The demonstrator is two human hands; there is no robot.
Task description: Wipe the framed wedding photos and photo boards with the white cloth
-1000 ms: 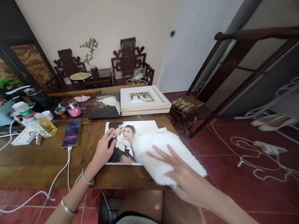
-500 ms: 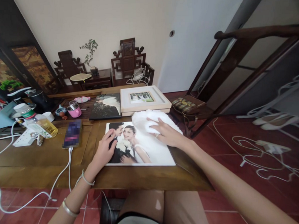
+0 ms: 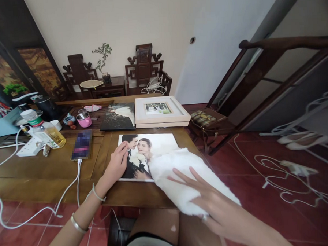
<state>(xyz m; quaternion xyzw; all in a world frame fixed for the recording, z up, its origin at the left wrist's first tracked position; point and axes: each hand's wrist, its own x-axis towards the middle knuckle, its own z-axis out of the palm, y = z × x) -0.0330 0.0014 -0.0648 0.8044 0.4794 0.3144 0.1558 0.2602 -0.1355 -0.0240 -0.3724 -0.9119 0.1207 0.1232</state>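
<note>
A wedding photo panel [image 3: 138, 163] of a couple lies flat near the table's front edge. My left hand [image 3: 118, 162] rests on its left side with the fingers laid out flat. A fluffy white cloth [image 3: 179, 162] covers the panel's lower right part and reaches past the front edge of the table. Over this cloth is my right hand [image 3: 209, 197], its fingers spread across it and a fold caught at the lower fingers. The cloth hides the panel's lower right corner.
Behind the panel are a dark photo panel [image 3: 119, 116] and a pale wooden frame [image 3: 162, 119]. To the left are a phone [image 3: 81, 145] on a cable, an oil-coloured bottle [image 3: 50, 134], a power strip [image 3: 29, 147] and a pink cup [image 3: 84, 120]. A chair [image 3: 207, 115] holds a plaid bag.
My right hand has drawn the white cloth down and toward me, from the panel's upper right to past the front edge. My left hand stays on the panel.
</note>
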